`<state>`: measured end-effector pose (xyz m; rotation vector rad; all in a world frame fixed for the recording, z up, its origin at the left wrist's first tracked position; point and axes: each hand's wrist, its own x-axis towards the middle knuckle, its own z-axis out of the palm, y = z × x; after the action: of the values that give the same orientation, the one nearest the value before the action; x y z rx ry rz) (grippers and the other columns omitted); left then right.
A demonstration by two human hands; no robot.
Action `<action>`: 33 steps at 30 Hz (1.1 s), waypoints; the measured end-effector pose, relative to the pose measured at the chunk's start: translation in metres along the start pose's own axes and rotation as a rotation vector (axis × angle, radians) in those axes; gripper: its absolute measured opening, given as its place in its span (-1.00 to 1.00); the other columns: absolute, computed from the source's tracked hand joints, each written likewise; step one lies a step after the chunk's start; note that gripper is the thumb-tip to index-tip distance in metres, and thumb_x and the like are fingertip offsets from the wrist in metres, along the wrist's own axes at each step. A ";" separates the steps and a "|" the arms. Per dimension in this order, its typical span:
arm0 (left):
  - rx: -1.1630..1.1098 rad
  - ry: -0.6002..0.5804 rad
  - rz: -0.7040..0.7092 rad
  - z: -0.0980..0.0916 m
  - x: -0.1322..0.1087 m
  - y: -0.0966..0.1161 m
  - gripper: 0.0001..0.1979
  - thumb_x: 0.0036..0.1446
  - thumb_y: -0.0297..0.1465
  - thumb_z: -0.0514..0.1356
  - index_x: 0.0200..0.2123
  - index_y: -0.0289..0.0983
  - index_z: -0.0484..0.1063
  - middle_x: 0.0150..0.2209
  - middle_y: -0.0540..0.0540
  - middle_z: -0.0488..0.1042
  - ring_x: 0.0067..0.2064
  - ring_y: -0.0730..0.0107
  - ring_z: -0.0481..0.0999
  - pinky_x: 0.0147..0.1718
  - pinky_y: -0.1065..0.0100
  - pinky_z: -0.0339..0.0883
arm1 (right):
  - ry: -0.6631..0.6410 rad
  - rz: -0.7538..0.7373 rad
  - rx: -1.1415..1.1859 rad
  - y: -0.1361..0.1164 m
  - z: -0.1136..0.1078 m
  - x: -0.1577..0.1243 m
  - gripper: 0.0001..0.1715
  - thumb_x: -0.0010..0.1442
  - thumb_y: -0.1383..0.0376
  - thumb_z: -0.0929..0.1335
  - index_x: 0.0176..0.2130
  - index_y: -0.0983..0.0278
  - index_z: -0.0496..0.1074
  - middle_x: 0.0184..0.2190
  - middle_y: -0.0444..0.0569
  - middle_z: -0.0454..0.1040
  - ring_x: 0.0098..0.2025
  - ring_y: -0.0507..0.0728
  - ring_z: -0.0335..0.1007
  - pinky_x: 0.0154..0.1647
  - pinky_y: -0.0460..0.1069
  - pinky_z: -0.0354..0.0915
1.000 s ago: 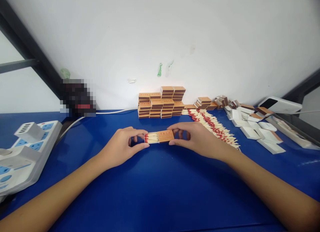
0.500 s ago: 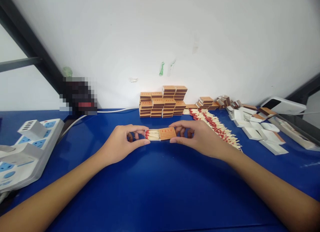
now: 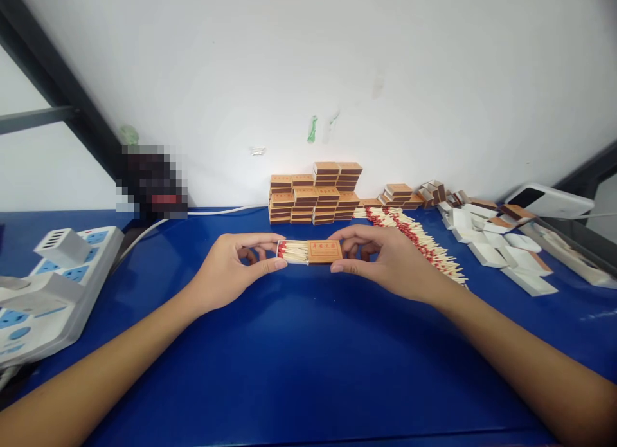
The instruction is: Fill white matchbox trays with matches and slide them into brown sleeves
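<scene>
Between my two hands is a matchbox, held level in front of the stacked boxes. My left hand pinches the left end of its white inner tray, which is filled with red-tipped matches. Thumb and fingers of my right hand grip the right end of the orange sleeve. The tray sticks out of the sleeve on the left, so the matches show in that half. The sleeve's top bears red printed characters.
Stacked matchboxes stand against the wall. A long pile of loose matches lies to their right, then empty white trays and a white device. At left is a power strip with plugs, on the blue table.
Both hands and the matchbox sit slightly higher in view. The tray and sleeve have barely shifted relative to each other.
</scene>
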<state>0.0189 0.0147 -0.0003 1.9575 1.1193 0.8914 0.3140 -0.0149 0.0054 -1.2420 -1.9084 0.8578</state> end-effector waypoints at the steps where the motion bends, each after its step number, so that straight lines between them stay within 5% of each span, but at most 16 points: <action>1: -0.009 0.003 -0.002 0.000 0.000 0.000 -0.53 0.10 -0.12 0.48 0.05 -0.17 0.69 -0.17 -0.07 0.70 -0.37 0.45 0.42 -0.35 0.35 0.37 | 0.012 0.004 0.021 0.000 0.000 0.000 -0.53 0.11 0.00 0.59 -0.07 0.18 0.62 -0.38 -0.10 0.60 -0.33 0.12 0.54 -0.35 0.00 0.42; 7: -0.104 0.016 -0.057 0.004 0.000 -0.004 -0.47 0.06 -0.08 0.50 0.05 -0.19 0.68 -0.12 -0.13 0.72 -0.30 0.33 0.54 -0.28 0.28 0.45 | 0.087 0.018 0.130 0.000 0.004 0.001 -0.50 0.05 0.04 0.63 -0.10 0.22 0.62 -0.38 -0.09 0.63 -0.36 0.11 0.55 -0.34 -0.01 0.43; 13: -0.203 0.046 -0.075 0.005 -0.001 -0.007 -0.45 0.05 -0.09 0.51 0.08 -0.18 0.67 -0.07 -0.18 0.72 -0.17 0.18 0.66 -0.14 0.19 0.53 | 0.118 0.074 0.277 -0.003 0.011 0.000 -0.40 0.02 0.01 0.64 -0.06 0.26 0.57 -0.42 -0.08 0.61 -0.50 0.07 0.46 -0.63 -0.08 0.30; 23: -0.273 0.111 -0.056 0.009 -0.004 -0.001 -0.47 0.03 -0.15 0.53 0.06 -0.20 0.68 -0.12 -0.16 0.73 -0.17 0.22 0.67 -0.19 0.29 0.52 | 0.126 0.083 0.467 -0.008 0.019 -0.002 -0.37 0.06 0.02 0.63 -0.04 0.29 0.48 -0.42 -0.07 0.64 -0.55 0.01 0.40 -0.70 -0.13 0.27; 33: -0.296 0.166 -0.047 0.015 -0.007 0.005 -0.49 0.01 -0.19 0.55 0.03 -0.22 0.69 -0.16 -0.13 0.73 -0.25 0.29 0.64 -0.26 0.34 0.49 | 0.039 0.079 0.567 -0.011 0.030 -0.011 -0.45 0.38 -0.06 0.41 0.16 0.18 0.30 -0.35 -0.09 0.64 -0.52 0.03 0.45 -0.66 -0.12 0.35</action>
<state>0.0302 0.0037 -0.0055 1.6340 1.0529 1.1406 0.2871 -0.0332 -0.0039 -0.9742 -1.4418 1.2934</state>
